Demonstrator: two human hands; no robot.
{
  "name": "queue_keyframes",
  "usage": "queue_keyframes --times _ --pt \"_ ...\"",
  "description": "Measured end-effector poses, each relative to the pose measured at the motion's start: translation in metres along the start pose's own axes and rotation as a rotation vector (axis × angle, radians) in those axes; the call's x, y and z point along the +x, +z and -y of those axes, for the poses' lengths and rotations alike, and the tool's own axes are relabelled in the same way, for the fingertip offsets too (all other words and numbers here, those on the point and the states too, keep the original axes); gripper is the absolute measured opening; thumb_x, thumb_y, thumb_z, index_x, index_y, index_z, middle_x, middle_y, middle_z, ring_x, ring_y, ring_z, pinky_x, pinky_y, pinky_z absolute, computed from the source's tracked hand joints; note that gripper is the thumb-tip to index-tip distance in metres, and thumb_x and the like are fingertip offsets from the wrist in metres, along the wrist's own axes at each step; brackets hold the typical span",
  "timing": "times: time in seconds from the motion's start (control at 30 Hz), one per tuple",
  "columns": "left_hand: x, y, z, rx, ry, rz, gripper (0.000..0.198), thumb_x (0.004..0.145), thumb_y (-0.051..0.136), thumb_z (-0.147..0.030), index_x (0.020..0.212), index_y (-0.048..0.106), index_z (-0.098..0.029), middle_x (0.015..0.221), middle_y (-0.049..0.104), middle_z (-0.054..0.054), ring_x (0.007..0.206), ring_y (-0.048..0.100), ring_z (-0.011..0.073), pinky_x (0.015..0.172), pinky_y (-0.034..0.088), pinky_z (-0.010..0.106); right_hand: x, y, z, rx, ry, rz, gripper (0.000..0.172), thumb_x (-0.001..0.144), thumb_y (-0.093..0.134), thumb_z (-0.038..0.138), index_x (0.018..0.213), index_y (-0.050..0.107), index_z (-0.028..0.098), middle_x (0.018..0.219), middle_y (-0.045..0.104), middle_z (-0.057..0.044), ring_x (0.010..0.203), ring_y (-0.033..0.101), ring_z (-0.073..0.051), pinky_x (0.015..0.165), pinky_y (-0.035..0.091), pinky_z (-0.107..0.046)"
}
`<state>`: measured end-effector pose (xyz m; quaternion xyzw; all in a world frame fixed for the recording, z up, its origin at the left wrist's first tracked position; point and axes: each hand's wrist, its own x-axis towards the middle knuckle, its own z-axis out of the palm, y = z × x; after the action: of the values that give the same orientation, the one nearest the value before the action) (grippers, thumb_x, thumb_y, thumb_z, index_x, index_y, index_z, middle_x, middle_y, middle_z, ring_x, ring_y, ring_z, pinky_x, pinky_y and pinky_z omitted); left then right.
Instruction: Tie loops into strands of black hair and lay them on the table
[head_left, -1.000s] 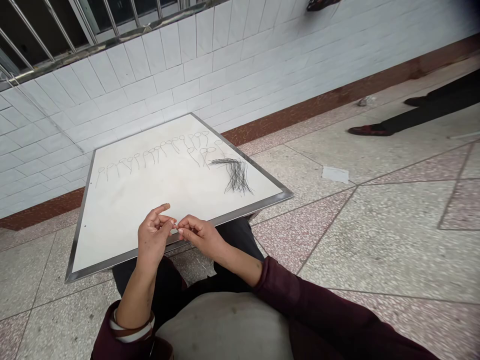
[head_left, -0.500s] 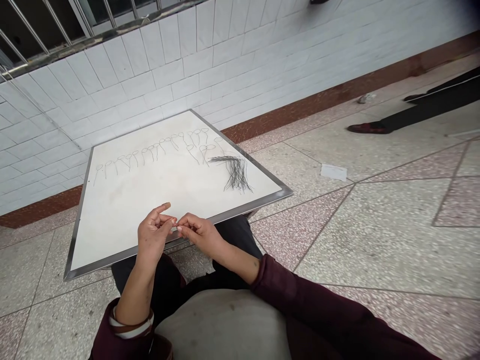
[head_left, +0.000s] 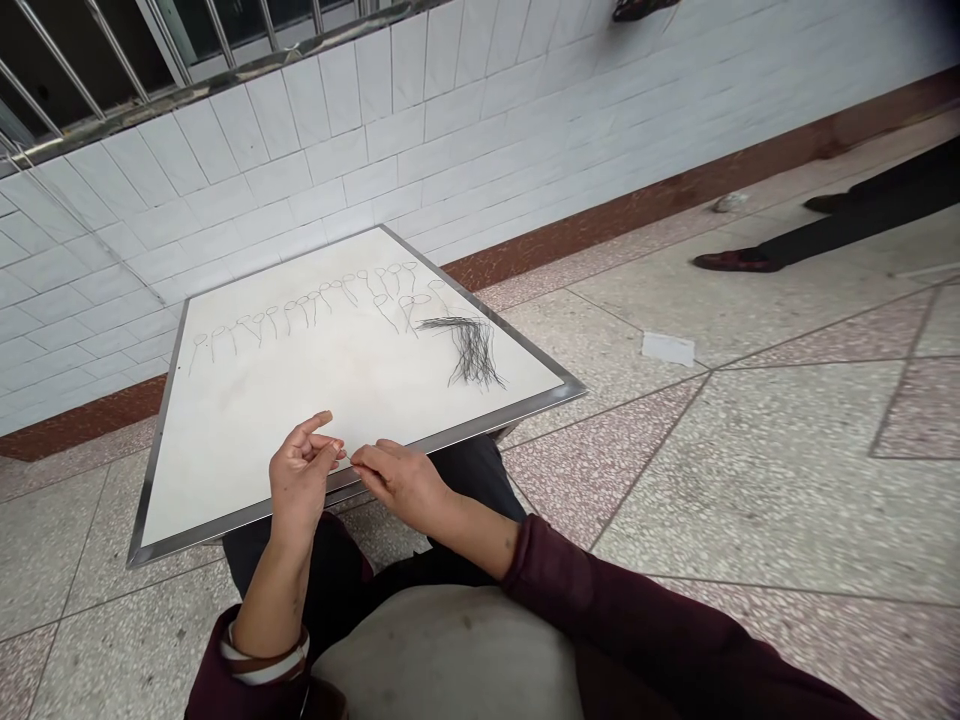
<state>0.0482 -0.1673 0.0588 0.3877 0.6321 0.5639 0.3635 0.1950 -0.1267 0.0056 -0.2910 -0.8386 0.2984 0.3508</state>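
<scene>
Over the near edge of the white board table [head_left: 247, 420], my left hand [head_left: 300, 475] pinches a thin strand between thumb and forefinger, its other fingers partly raised. Close on its right, my right hand [head_left: 397, 480] is closed on the same strand, thumb against forefinger. Only a short, fine piece shows between the fingertips. A bundle of loose dark wire-like strands [head_left: 474, 352] lies at the table's right side. Across the far half runs a row of similar strands, each bent into a loop with tails [head_left: 291, 312].
A white tiled wall [head_left: 300, 150] with a barred window [head_left: 97, 60] stands behind the table. On the right are another person's legs and a dark red shoe [head_left: 739, 261]. A white paper piece [head_left: 667, 348] lies on the speckled floor.
My hands have drawn slightly apart, the left shifting a little left, and a bit of strand now shows between them. The strands on the table lie as before.
</scene>
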Motion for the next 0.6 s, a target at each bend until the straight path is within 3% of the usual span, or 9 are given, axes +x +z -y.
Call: queue_keyframes --times 0.13,0.27,0.37,0.6 --pt "-0.0001 -0.0001 -0.0003 -0.036 0.0 -0.017 0.043 0.07 0.072 -0.028 0.111 0.066 -0.016 0.072 0.068 0.0 0.067 0.063 0.0126 0.068 0.051 0.026 -0.0003 -0.0005 -0.0002 -0.168 -0.084 0.011 0.016 0.094 0.046 0.022 0.092 0.062 0.021 0.076 0.063 -0.006 0.076 0.054 -0.018 0.063 0.037 -0.025" --pt "0.0011 -0.0025 -0.0007 -0.056 0.02 -0.034 0.044 0.07 0.073 -0.03 0.112 0.066 -0.016 0.073 0.068 0.0 0.067 0.063 0.012 0.067 0.051 0.026 0.001 -0.0008 0.0005 0.032 -0.004 0.016 0.012 0.093 0.049 0.023 0.094 0.061 0.021 0.08 0.065 -0.003 0.072 0.056 -0.015 0.065 0.04 -0.025" --pt "0.0013 -0.0033 0.0014 -0.064 0.041 -0.05 0.045 0.071 0.073 -0.031 0.112 0.066 -0.016 0.074 0.069 0.001 0.068 0.064 0.0128 0.067 0.051 0.026 0.001 -0.0009 0.0025 0.182 0.095 0.049 0.01 0.092 0.05 0.022 0.089 0.059 0.022 0.073 0.062 0.001 0.063 0.054 -0.012 0.061 0.039 -0.023" --pt "0.0 -0.0001 0.0025 -0.069 0.045 -0.075 0.042 0.069 0.074 -0.032 0.108 0.068 -0.016 0.077 0.07 0.002 0.07 0.065 0.0137 0.071 0.052 0.028 -0.0019 0.0018 0.0097 0.193 0.177 0.01 0.012 0.092 0.046 0.022 0.088 0.057 0.021 0.066 0.058 0.003 0.057 0.05 -0.011 0.058 0.037 -0.021"
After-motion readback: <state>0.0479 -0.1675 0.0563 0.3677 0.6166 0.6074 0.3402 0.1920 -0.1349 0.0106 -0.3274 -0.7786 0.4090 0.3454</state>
